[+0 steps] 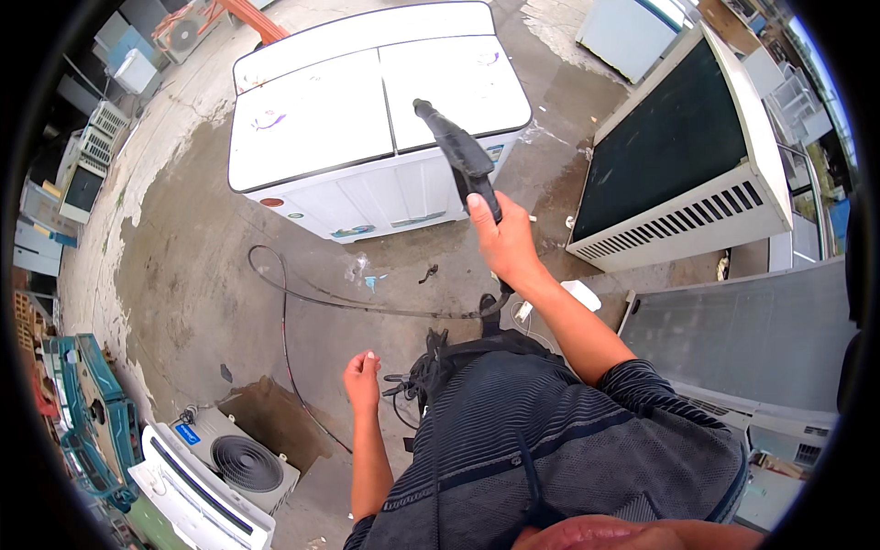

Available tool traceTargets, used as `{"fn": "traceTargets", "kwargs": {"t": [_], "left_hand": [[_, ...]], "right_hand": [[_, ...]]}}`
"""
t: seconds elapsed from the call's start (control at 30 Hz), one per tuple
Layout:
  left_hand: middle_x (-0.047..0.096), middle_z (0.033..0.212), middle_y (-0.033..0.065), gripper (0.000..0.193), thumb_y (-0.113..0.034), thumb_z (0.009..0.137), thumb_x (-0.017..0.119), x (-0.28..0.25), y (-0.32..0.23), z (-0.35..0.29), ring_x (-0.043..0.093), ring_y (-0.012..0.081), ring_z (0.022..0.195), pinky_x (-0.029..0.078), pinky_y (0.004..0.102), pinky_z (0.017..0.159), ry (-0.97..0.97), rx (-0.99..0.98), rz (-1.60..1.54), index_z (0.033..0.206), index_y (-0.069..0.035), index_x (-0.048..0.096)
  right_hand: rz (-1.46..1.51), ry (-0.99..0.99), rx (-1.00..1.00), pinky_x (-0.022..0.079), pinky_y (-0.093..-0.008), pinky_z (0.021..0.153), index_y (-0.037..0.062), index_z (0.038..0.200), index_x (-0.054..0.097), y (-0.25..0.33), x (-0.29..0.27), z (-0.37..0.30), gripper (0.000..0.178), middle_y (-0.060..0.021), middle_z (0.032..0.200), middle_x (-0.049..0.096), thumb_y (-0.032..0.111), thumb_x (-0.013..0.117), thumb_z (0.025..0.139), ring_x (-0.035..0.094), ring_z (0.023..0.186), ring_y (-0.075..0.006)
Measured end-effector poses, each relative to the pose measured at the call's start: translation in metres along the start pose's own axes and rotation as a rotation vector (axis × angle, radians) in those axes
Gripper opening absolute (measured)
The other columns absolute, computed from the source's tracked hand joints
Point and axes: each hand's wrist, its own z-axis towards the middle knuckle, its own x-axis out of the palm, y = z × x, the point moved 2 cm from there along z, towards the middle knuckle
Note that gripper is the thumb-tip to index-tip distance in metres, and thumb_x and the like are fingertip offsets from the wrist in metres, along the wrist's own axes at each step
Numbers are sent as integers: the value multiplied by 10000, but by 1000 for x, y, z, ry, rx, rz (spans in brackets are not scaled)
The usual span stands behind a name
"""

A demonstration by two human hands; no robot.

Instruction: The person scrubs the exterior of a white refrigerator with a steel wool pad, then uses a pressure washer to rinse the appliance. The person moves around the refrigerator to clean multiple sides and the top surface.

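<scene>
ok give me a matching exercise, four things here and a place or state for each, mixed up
1. black spray gun
2. dark hose
3. white washing machine
4. unit with a round fan

A. curving across the ground
B. has two lids side by side on top
C. at the lower left of the view
D. gripped in the right hand

Pairs: 1-D, 2-A, 3-B, 4-C
</scene>
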Motion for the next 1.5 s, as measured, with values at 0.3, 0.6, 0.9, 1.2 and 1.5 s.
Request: {"fn": "traceTargets", "kwargs": {"t": [0.3, 0.6, 0.9, 1.2, 1.5], "left_hand": [[721, 961, 63, 277, -175, 961, 683, 5, -68, 22, 624, 101, 841, 512, 272, 790, 241, 250, 233, 1112, 58, 694], [700, 754, 36, 219, -217, 949, 688, -71, 122, 14, 586, 106, 609, 479, 288, 555, 357, 14, 599, 882, -12, 726], [693, 776, 64, 188, -249, 974, 614, -146, 204, -57, 610, 166, 570, 464, 318, 485, -121, -689, 94, 989, -72, 678], [676, 786, 55, 157, -216, 980, 556, -155, 237, -112, 624, 199, 609, 499, 342, 538, -4, -639, 202, 1020, -101, 656], [707, 816, 51, 195, -261, 976, 621, -99, 173, -46, 667, 159, 648, 475, 295, 517, -99, -493, -140, 902, -88, 671]], "right_hand": [[83, -144, 121, 411, -291, 443, -15, 905, 596, -32, -22, -25, 559, -36, 704, 560, 535, 572, 1003, 499, 478, -103], [57, -200, 29, 452, -365, 555, -19, 815, 591, 5, -31, 17, 559, -64, 621, 538, 511, 599, 994, 560, 597, -164], [-40, -216, -3, 483, -433, 634, -38, 852, 633, 17, -6, 28, 563, -184, 669, 623, 506, 591, 992, 614, 639, -297], [-121, -150, -75, 477, -442, 633, -25, 833, 623, 33, 4, 35, 536, -172, 661, 615, 490, 611, 985, 601, 633, -325], [-158, -132, -81, 475, -450, 606, -11, 837, 629, 52, 32, 37, 539, -164, 639, 616, 506, 597, 988, 613, 611, -331]]}}
